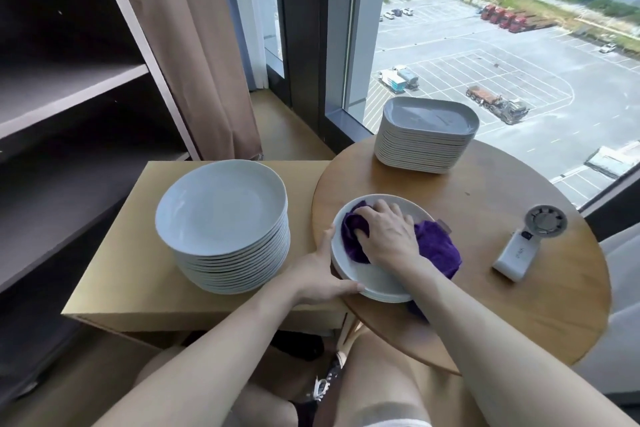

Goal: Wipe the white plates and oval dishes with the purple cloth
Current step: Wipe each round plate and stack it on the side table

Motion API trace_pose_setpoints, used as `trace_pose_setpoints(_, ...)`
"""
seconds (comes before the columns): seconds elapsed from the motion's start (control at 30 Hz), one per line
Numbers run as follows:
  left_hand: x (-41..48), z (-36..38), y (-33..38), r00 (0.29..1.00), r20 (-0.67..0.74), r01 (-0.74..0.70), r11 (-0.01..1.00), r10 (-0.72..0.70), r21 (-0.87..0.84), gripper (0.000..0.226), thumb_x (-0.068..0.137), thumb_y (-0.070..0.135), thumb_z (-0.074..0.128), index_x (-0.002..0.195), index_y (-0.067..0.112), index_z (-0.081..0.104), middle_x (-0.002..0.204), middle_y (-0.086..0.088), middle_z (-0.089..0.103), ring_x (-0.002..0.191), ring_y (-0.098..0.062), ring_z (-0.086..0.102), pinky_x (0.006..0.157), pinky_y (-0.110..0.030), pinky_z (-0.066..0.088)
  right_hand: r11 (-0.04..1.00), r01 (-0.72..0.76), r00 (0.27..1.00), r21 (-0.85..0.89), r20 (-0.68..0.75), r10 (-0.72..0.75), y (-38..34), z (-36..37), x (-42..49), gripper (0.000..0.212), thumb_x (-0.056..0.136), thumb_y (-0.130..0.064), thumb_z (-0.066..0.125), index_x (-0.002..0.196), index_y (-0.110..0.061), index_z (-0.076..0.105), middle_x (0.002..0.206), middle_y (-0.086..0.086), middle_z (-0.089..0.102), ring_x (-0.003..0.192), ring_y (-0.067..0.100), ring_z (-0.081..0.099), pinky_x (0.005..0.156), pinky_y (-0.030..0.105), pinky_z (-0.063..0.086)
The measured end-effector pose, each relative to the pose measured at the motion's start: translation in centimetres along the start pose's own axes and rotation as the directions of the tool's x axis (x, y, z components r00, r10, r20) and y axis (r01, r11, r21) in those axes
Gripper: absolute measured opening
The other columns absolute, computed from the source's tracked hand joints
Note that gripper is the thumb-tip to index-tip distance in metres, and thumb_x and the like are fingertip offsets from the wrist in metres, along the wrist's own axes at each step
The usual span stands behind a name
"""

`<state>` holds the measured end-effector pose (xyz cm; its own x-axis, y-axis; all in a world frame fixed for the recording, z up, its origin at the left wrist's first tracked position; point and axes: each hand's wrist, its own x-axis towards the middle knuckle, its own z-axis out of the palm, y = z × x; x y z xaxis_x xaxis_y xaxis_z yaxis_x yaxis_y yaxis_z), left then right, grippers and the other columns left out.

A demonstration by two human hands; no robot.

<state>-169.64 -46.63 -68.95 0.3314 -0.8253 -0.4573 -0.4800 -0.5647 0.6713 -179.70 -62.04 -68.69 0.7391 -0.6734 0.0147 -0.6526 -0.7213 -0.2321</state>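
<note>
Our left hand [322, 274] grips the near rim of the plate [374, 277], thumb and fingers curled round its edge. Just past it, our right hand [388, 236] presses the purple cloth [436, 250] into the plate, fingers bent over bunched fabric. We judge it early (one plate under way). A tall plate stack [221, 208] left of our fingers and the oval dishes [429, 121] beyond our fingertips seem still to do. Right of our knuckles, a handheld fan [519, 250] carries a mark too small to read.

Smooth, glossy white glaze on the stacked plates [221, 208] and the oval dishes [427, 135], while the purple cloth [438, 248] looks plush and matt. The round desk [485, 218] shows smooth, satin wood grain, and the small fan [519, 246] is white plastic.
</note>
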Motion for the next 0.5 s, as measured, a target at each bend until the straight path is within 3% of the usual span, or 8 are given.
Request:
trace_pose_setpoints(0.27, -0.3, -0.2, 0.3, 1.0, 0.002, 0.001, 1.0, -0.001, -0.016, 0.118, 0.06, 0.076, 0.075, 0.146, 0.057, -0.004, 0.124, 0.004, 0.063, 0.111, -0.022, 0.062, 0.094, -0.035, 0.05, 0.995, 0.099, 0.982, -0.013, 0.161, -0.096, -1.4, -1.6, -3.4, 0.035, 0.098, -0.034, 0.054, 0.131, -0.025, 0.06, 0.119, 0.003, 0.055, 0.113, 0.026, 0.049, 0.09, 0.041, 0.046)
trace_pose_setpoints(0.5, 0.0, -0.5, 0.3, 1.0, -0.004, 0.005, 1.0, -0.005, 0.004, 0.117, 0.067, 0.067, 0.08, 0.15, 0.047, 0.0, 0.141, 0.0, 0.056, 0.12, -0.024, 0.057, 0.096, -0.034, 0.042, 0.972, -0.159, 0.967, -0.171, 0.173, 0.188, 1.3, -3.6, -5.5, 0.03, 0.094, -0.028, 0.052, 0.122, -0.021, 0.057, 0.124, 0.009, 0.053, 0.118, 0.032, 0.051, 0.085, 0.039, 0.044)
